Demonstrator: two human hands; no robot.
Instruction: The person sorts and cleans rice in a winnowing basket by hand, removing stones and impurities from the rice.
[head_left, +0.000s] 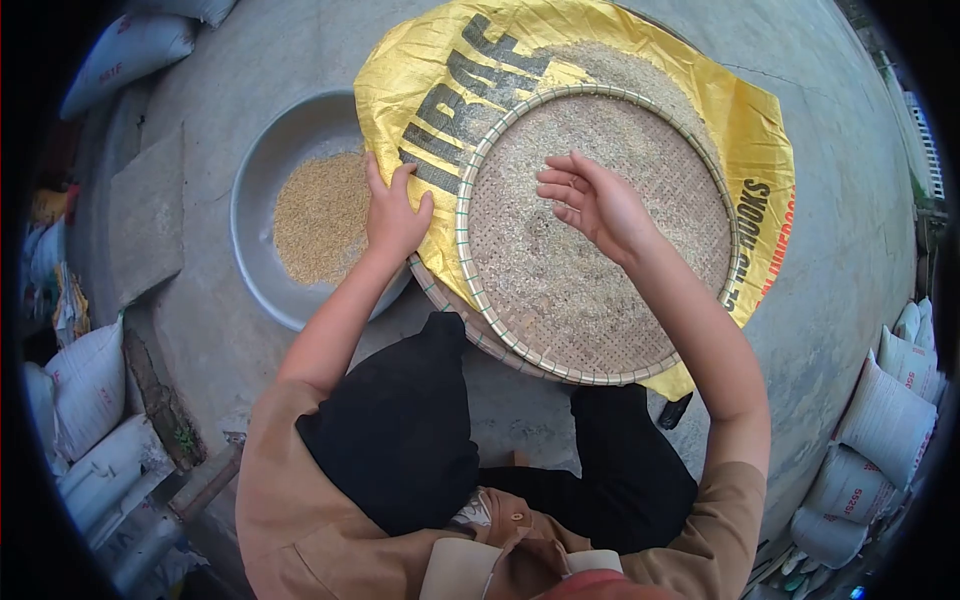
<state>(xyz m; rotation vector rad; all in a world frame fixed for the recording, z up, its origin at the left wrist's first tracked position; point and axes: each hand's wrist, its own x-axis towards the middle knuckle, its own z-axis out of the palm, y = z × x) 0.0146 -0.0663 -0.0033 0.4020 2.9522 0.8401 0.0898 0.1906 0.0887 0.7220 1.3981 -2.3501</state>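
Note:
A round woven bamboo sieve [590, 290] with a rim bound in green lies before me, pale grains scattered over its mesh. Over its middle hovers my right hand [605, 212], palm turned sideways and fingers loosely extended, with nothing visible in them. My left hand [396, 218] is spread at the left edge of a yellow printed sack [400, 85], its fingertips on or just over the edge. Just left of that hand sits a grey metal basin [256, 170] holding golden grain [315, 225]. Under the sieve, part of a second woven tray [450, 305] shows.
More pale grain [625, 68] lies on the sack beyond the sieve. Filled white sacks [885, 420] are piled at the right, with others [90, 385] at the left. A small black object [675, 411] rests near my knee. The floor [830, 150] is concrete.

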